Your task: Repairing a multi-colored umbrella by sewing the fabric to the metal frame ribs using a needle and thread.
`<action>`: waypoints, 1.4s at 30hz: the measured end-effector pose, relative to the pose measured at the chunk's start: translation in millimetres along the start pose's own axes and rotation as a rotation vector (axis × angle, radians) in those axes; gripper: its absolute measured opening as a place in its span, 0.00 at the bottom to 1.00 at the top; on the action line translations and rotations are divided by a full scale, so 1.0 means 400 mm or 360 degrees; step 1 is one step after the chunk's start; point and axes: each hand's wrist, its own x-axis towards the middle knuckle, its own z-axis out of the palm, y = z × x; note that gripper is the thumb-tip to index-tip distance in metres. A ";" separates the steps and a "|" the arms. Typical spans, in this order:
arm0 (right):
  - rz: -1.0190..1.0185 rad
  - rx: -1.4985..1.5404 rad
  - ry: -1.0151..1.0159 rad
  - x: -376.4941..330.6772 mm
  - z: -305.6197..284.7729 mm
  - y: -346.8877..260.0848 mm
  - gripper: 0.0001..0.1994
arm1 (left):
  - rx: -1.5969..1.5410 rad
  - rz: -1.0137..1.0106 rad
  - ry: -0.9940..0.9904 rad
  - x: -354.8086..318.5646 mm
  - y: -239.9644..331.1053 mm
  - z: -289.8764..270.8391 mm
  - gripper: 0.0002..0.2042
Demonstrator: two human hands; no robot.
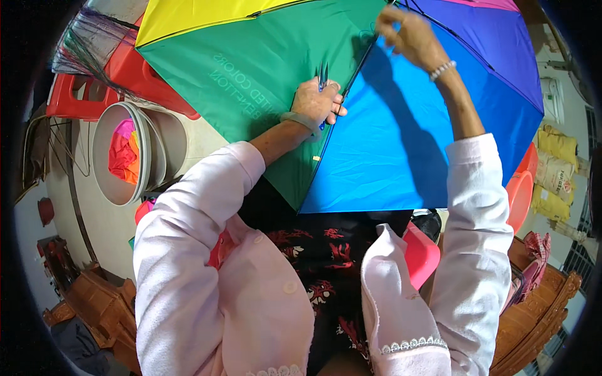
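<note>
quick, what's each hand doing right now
Left hand: closed on small scissors, resting on the umbrella.
Right hand: pinching the umbrella's seam.

— What's on the floor (103,216) at the left?
— It's pale and smooth. A red plastic chair (128,72) stands up there with a bundle of thin dark rods (81,44) lying across it. Just below sits a stack of grey basins (141,147), tilted on edge, with pink and orange cloth (124,150) inside.

— And the furniture?
— Carved reddish-brown wooden furniture (94,301) at the lower left, and a similar carved wooden piece (539,313) at the lower right.

— The right side?
— An orange plastic stool or tub (520,194), yellow sacks (555,169) stacked behind it, and a pale wall (564,94). The light is bright and even.
</note>
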 end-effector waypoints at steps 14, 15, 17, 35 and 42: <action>0.0647 0.0719 -0.0508 -0.091 0.114 -0.067 0.08 | 0.0065 0.0143 0.0032 -0.004 -0.001 0.006 0.08; 0.0658 0.0705 -0.0539 -0.088 0.115 -0.063 0.08 | 0.0050 0.0154 0.0032 -0.006 0.004 0.010 0.09; 0.0661 0.0696 -0.0560 -0.087 0.125 -0.062 0.08 | 0.0063 0.0145 0.0018 -0.010 0.013 0.014 0.09; 0.0739 0.0837 -0.0199 -0.130 0.157 -0.061 0.08 | 0.0022 0.0151 0.0013 -0.010 0.019 0.015 0.09; 0.0286 0.0200 0.0221 -0.183 0.225 -0.095 0.09 | -0.0063 0.0071 -0.0029 0.000 0.028 0.004 0.09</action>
